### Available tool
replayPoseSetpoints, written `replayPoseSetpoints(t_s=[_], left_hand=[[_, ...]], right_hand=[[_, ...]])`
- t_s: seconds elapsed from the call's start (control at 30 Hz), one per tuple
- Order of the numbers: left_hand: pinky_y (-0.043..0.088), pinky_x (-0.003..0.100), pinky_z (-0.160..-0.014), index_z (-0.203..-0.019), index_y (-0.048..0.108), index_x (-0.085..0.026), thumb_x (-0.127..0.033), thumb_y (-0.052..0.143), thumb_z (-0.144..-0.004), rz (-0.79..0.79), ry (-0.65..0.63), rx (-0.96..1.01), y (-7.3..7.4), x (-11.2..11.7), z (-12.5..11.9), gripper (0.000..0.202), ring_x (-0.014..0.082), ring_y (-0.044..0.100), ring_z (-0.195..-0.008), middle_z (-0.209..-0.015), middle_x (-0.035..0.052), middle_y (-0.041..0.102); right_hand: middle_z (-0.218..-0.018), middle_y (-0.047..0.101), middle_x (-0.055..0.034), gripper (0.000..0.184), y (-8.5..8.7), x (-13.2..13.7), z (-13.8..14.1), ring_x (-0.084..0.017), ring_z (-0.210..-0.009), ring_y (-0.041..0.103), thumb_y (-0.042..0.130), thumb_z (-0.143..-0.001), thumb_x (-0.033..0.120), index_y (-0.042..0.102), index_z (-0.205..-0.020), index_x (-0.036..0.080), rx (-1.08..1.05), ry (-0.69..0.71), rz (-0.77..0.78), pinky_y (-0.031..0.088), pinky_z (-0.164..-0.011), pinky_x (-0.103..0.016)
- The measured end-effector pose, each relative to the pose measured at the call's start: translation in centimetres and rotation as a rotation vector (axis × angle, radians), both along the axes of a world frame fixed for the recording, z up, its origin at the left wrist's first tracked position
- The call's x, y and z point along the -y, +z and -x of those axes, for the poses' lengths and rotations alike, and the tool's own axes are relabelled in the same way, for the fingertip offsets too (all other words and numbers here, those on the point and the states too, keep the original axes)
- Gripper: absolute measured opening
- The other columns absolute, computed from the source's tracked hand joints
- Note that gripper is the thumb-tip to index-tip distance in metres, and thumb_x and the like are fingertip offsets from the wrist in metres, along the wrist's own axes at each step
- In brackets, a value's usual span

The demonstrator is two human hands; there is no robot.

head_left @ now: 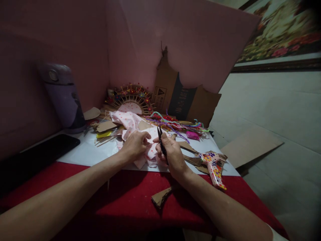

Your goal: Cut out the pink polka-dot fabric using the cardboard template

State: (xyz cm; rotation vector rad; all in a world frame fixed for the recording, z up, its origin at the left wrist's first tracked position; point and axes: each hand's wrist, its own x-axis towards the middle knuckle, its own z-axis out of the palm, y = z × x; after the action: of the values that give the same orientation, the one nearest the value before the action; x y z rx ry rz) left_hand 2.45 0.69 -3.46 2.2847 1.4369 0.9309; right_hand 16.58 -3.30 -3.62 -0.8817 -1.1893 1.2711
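My right hand [172, 152] is closed around a pair of small black scissors [161, 138], their tips pointing up and away. Close by on its left, my left hand [136, 144] is curled with thumb and fingertips together; what they pinch, if anything, is too small to make out. Under and between both hands lies white cloth with pink-red dots [151, 152], crumpled on a white sheet [97, 154]. More of the dotted cloth bunches up just behind the left hand.
A flower-patterned glue gun [213, 167] lies at right, beside cardboard scraps [162, 197]. Behind are colourful pipe cleaners [175, 124], a fan-shaped stick piece [130, 107] and a torn cardboard sheet [185, 97]. A purple bottle [65, 100] and black phone [45, 150] occupy the left.
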Motion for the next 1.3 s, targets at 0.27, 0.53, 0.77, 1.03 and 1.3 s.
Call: replayPoseSetpoints(t_s=[0.27, 0.53, 0.77, 1.03, 1.3], left_hand=[[0.038, 0.025, -0.054, -0.078, 0.063, -0.016, -0.015, 0.051, -0.069, 0.081, -0.089, 0.140, -0.4, 0.4, -0.2, 0.015, 0.0155, 0.055, -0.062, -0.067, 0.0015, 0.063], [0.040, 0.025, -0.056, -0.084, 0.063, -0.015, -0.017, 0.057, -0.059, 0.075, -0.186, 0.123, 1.0, 1.6, 0.0, 0.026, 0.0162, 0.054, -0.061, -0.062, -0.0017, 0.061], [0.041, 0.024, -0.055, -0.072, 0.061, -0.015, -0.013, 0.052, -0.061, 0.159, -0.201, 0.250, 0.1, 1.1, -0.2, 0.014, 0.0157, 0.056, -0.064, -0.067, 0.0007, 0.063], [0.034, 0.022, -0.048, -0.064, 0.057, -0.017, -0.013, 0.048, -0.069, 0.055, -0.097, 0.162, -0.2, 0.8, -0.6, 0.011, 0.0125, 0.050, -0.054, -0.057, -0.0011, 0.056], [0.032, 0.024, -0.049, -0.063, 0.058, -0.015, -0.011, 0.046, -0.072, 0.010, -0.084, 0.097, -0.1, 1.0, -0.6, 0.015, 0.0128, 0.048, -0.054, -0.056, 0.0007, 0.056]], right_hand=[[-0.058, 0.049, 0.0026, 0.033, -0.1, 1.4, 0.0, -0.011, -0.052, 0.045, 0.044, -0.089, 0.045, 0.062, -0.080, 0.018, 0.409, -0.045, -0.355, 0.035, -0.050, -0.022], [-0.084, 0.064, -0.0052, 0.022, 0.6, 2.7, -0.1, -0.019, -0.073, 0.058, 0.052, -0.087, 0.036, 0.060, -0.100, 0.021, 0.744, 0.043, -0.652, 0.041, -0.070, -0.031], [-0.076, 0.059, -0.0012, 0.019, 0.3, 2.2, 0.1, -0.013, -0.067, 0.053, 0.053, -0.087, 0.036, 0.061, -0.089, 0.019, 0.469, 0.016, -0.443, 0.041, -0.062, -0.024], [-0.050, 0.045, 0.0066, 0.034, 0.3, 0.8, 0.0, -0.005, -0.036, 0.035, 0.057, -0.079, 0.051, 0.060, -0.080, 0.017, 0.089, 0.015, -0.096, 0.025, -0.033, -0.017], [-0.048, 0.045, 0.0075, 0.033, 0.4, 0.7, 0.1, -0.004, -0.031, 0.033, 0.056, -0.080, 0.050, 0.057, -0.078, 0.017, 0.029, 0.028, -0.042, 0.020, -0.028, -0.016]])
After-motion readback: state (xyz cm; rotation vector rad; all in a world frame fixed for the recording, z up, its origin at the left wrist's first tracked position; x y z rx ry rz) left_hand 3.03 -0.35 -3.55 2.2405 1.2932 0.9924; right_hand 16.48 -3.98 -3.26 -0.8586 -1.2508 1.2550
